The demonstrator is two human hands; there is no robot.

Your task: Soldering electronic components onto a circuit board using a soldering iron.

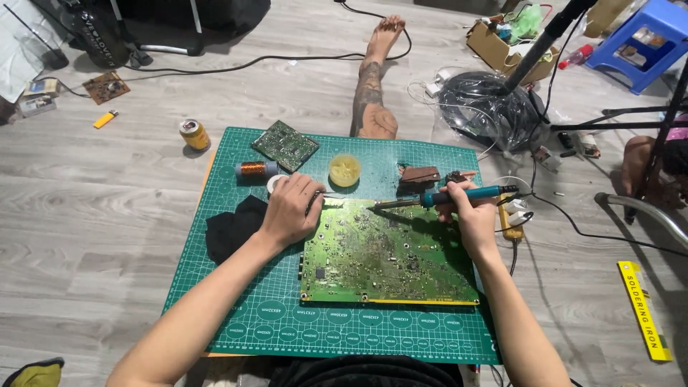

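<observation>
Right hand [469,211] wrapped around teal soldering iron [459,194], tip pointing left over the top edge of the large green circuit board [387,254]. Board lies flat on green cutting mat [236,287]. Left hand [290,208] curled on the board's upper left corner, pinching something thin, can't tell what. Flux tub [345,170] and copper wire spool [252,169] just beyond.

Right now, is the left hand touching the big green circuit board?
Touching. Head view: the left hand rests on the upper-left corner of the circuit board, overlapping its edge, no gap visible.
</observation>
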